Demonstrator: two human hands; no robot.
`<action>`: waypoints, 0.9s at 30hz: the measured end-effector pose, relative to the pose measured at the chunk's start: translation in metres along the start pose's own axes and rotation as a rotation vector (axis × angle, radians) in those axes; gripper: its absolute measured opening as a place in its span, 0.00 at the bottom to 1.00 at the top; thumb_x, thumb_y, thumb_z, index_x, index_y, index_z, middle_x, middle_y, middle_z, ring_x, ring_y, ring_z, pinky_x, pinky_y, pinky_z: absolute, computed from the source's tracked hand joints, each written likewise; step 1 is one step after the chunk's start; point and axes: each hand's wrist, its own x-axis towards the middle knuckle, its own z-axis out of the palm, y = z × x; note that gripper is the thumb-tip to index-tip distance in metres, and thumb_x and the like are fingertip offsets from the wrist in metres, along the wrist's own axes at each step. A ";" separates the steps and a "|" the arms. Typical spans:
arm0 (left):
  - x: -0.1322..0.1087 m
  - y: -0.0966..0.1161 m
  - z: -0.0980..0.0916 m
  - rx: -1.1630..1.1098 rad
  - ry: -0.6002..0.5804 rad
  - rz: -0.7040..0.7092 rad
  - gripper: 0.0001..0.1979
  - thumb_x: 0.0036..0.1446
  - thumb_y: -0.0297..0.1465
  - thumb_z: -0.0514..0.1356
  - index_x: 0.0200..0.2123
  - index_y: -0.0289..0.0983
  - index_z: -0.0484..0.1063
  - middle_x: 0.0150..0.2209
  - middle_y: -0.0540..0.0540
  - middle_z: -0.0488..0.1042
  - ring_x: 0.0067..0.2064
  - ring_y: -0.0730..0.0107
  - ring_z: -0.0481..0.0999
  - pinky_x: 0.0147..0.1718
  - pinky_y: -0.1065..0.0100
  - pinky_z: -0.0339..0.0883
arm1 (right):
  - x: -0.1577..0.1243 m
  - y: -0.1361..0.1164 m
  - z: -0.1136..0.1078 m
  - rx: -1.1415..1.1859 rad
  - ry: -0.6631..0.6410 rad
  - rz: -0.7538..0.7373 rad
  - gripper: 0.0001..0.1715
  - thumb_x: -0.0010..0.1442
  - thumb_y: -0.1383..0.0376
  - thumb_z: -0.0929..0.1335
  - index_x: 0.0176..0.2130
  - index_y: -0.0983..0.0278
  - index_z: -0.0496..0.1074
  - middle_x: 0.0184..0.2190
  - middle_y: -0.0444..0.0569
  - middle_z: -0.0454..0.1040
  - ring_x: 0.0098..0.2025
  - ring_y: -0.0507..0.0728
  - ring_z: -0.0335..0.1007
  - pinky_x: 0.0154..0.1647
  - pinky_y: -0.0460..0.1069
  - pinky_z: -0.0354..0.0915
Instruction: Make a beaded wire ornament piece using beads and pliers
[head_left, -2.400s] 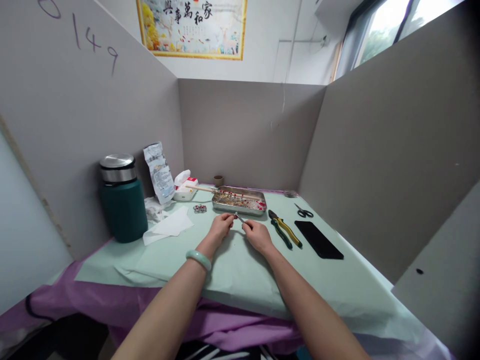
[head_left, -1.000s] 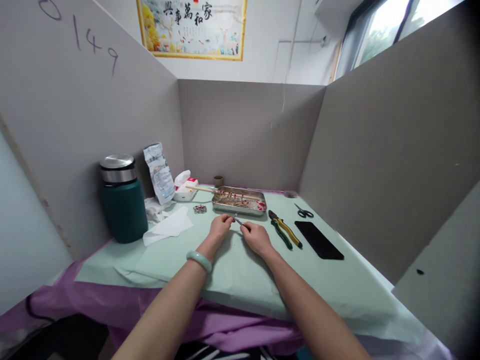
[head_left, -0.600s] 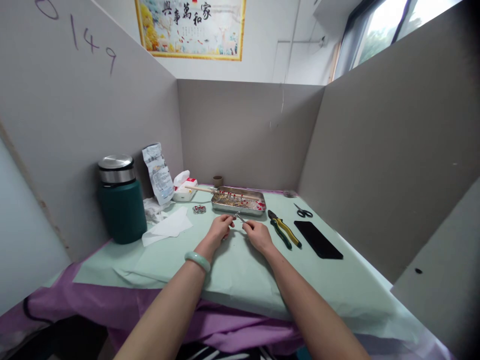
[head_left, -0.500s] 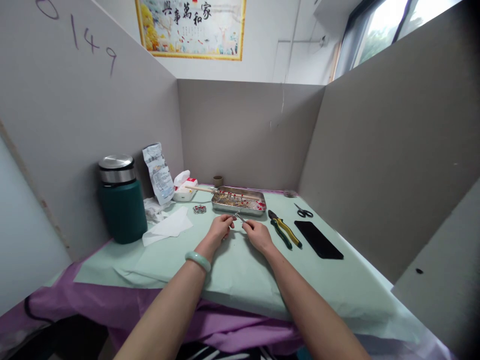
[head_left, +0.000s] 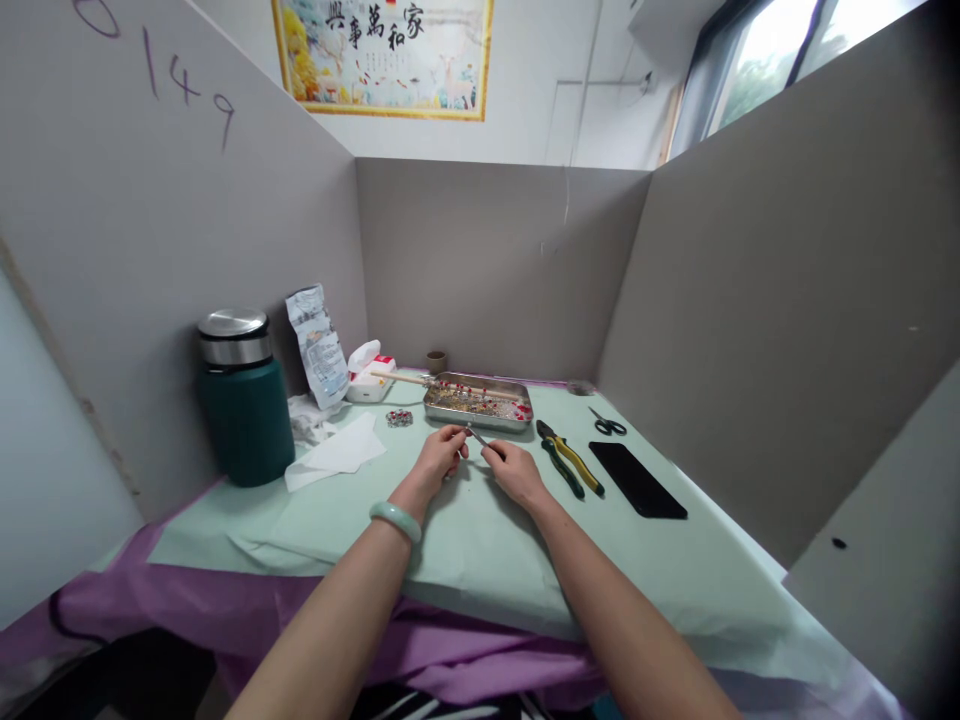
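My left hand (head_left: 439,456), with a pale green bangle (head_left: 396,519) on its wrist, is closed in a pinch over the table. What its fingertips hold is too small to make out. My right hand (head_left: 516,471) grips slim metal tweezers (head_left: 478,437), whose tip reaches the left fingertips. Just beyond both hands lies a metal tray (head_left: 480,422) with red and gold-coloured beads and small bits in it. A small heap of red and silver beads (head_left: 399,418) sits on the table, left of the tray.
Pliers (head_left: 568,458), scissors (head_left: 607,424) and a black phone (head_left: 637,480) lie on the right. At left stand a green flask (head_left: 246,410), a foil pouch (head_left: 318,345) and a tissue pack (head_left: 370,382), with white paper (head_left: 337,452) in front. Grey partitions (head_left: 495,270) enclose the table.
The tweezers' tip has shifted slightly left, closer against the left fingertips. My right hand has moved a little left with it; the left hand has barely moved.
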 end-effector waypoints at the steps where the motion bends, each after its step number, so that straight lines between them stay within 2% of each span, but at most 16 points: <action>1: 0.000 0.000 0.000 -0.005 0.004 0.000 0.11 0.51 0.37 0.61 0.34 0.34 0.69 0.19 0.55 0.65 0.14 0.83 0.52 0.12 0.76 0.45 | 0.000 0.000 0.000 0.004 -0.002 -0.004 0.17 0.61 0.59 0.60 0.32 0.61 0.76 0.29 0.46 0.76 0.32 0.54 0.68 0.31 0.45 0.54; 15: -0.001 0.001 0.000 0.077 -0.038 0.010 0.09 0.52 0.35 0.59 0.31 0.33 0.70 0.21 0.52 0.67 0.14 0.82 0.53 0.12 0.74 0.46 | -0.001 0.000 0.000 0.019 0.004 0.016 0.18 0.60 0.58 0.60 0.29 0.62 0.75 0.25 0.45 0.74 0.30 0.54 0.65 0.29 0.45 0.52; 23: -0.001 0.002 0.001 0.059 -0.041 0.006 0.07 0.54 0.33 0.57 0.32 0.34 0.69 0.20 0.53 0.66 0.14 0.82 0.52 0.12 0.75 0.46 | 0.001 0.000 -0.001 0.089 -0.023 0.037 0.18 0.59 0.58 0.60 0.28 0.62 0.74 0.24 0.44 0.72 0.30 0.54 0.64 0.29 0.45 0.51; 27: 0.000 0.001 0.000 0.021 -0.044 0.009 0.09 0.54 0.35 0.58 0.34 0.34 0.68 0.20 0.53 0.66 0.14 0.82 0.52 0.12 0.75 0.46 | 0.000 -0.002 -0.003 0.115 -0.036 0.044 0.18 0.58 0.57 0.60 0.27 0.63 0.72 0.24 0.44 0.70 0.29 0.53 0.63 0.29 0.45 0.51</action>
